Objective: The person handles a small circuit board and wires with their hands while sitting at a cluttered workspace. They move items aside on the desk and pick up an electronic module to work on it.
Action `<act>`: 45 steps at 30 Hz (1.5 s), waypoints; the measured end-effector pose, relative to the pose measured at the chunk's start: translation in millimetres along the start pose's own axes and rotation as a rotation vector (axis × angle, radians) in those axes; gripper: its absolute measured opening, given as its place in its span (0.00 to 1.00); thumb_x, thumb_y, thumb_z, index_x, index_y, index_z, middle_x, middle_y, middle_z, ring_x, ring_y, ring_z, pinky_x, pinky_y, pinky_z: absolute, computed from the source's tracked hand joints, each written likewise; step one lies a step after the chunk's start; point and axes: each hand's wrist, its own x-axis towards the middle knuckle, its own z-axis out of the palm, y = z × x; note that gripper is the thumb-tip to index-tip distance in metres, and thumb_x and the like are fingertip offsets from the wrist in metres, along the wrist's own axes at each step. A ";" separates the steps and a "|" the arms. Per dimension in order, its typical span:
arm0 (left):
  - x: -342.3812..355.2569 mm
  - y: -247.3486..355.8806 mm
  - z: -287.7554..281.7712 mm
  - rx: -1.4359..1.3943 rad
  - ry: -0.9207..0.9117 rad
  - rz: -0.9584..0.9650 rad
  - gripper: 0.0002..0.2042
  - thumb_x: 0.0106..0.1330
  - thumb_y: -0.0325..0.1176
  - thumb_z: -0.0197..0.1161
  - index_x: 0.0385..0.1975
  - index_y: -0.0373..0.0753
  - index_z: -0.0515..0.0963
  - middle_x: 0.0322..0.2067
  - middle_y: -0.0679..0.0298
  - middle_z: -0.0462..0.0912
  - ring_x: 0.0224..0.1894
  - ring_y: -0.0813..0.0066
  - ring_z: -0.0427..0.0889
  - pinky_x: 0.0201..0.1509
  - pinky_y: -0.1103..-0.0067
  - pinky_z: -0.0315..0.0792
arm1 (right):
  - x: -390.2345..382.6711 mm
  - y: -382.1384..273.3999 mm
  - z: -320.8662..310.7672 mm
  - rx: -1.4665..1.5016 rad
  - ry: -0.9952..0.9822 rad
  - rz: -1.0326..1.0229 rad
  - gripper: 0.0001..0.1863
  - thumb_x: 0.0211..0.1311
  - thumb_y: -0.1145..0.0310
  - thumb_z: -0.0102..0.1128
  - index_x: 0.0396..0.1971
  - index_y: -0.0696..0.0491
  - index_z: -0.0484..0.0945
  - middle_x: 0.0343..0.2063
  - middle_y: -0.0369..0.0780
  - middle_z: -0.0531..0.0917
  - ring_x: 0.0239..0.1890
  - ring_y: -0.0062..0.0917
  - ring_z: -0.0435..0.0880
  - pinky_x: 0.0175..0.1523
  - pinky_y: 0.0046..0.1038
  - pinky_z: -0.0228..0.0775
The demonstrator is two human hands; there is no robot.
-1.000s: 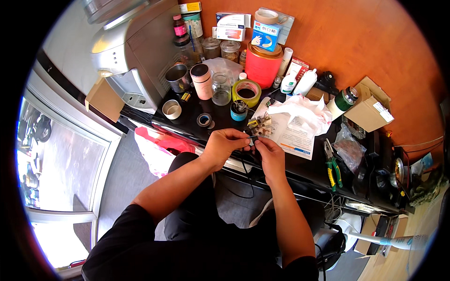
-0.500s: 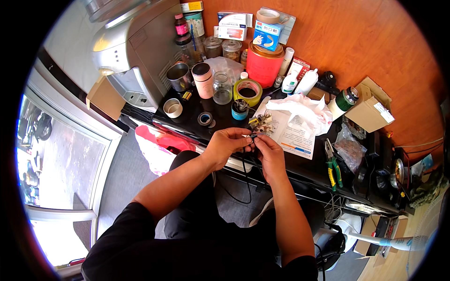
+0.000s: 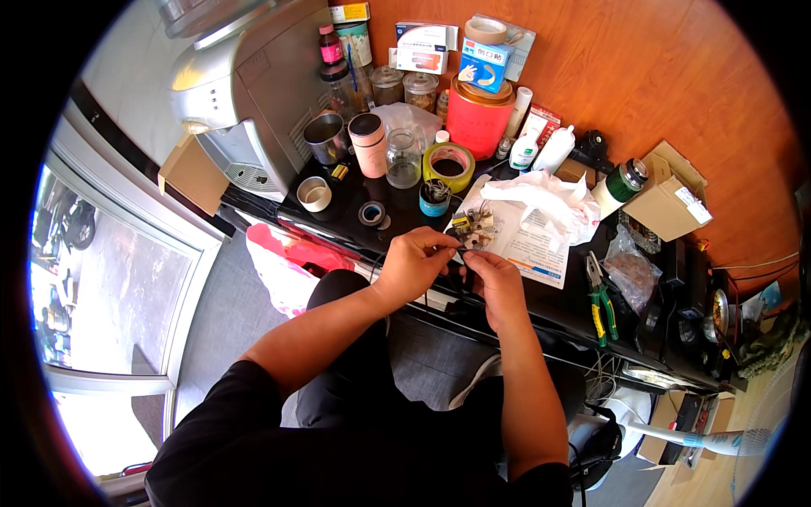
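My left hand (image 3: 418,264) and my right hand (image 3: 492,279) meet at the front edge of the black counter, both with thumb and fingers pinched on a thin dark cable (image 3: 460,252), partly hidden by the fingers. Just beyond them, small electronic parts (image 3: 473,226) lie on a white printed sheet (image 3: 532,253) with crumpled tissue (image 3: 549,203) on it. To the left of the parts stand a blue cup of wires (image 3: 434,199) and a roll of dark tape (image 3: 372,215). Green-yellow pliers (image 3: 602,308) lie right of the sheet.
A silver dispenser (image 3: 220,93) stands at back left, with jars, bottles, a pink tumbler (image 3: 368,145) and a red canister (image 3: 480,118) along the back. A cardboard box (image 3: 663,194) sits at right. Below are a pink bag (image 3: 270,270), a white fan (image 3: 722,439) and a glass door (image 3: 101,279).
My hands have shifted a little on the cable, the right one slightly to the right and down. The hanging loop of cable below them has moved and shows less.
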 end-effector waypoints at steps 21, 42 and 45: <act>2.4 -3.2 11.2 0.146 0.003 0.029 0.08 0.58 0.30 0.71 0.32 0.31 0.83 0.26 0.66 0.80 0.28 0.82 0.76 0.33 0.82 0.68 | -2.9 -21.6 -21.3 0.461 -0.136 0.170 0.17 0.66 0.54 0.60 0.44 0.52 0.82 0.27 0.30 0.83 0.25 0.15 0.78 0.30 0.19 0.68; 9.2 -14.9 2.7 -0.082 0.005 -0.217 0.09 0.62 0.31 0.66 0.34 0.30 0.83 0.23 0.66 0.82 0.23 0.84 0.75 0.28 0.82 0.69 | 6.1 -1.5 -7.1 -0.617 -0.013 -0.292 0.15 0.65 0.60 0.64 0.38 0.59 0.84 0.24 0.39 0.83 0.26 0.22 0.78 0.33 0.23 0.69; 7.8 -14.4 4.0 0.087 0.025 -0.074 0.08 0.61 0.30 0.66 0.33 0.31 0.83 0.24 0.62 0.83 0.25 0.79 0.78 0.31 0.79 0.73 | 13.0 -1.7 -12.2 -0.494 -0.073 -0.169 0.16 0.66 0.60 0.62 0.38 0.61 0.83 0.22 0.38 0.82 0.25 0.21 0.77 0.33 0.24 0.68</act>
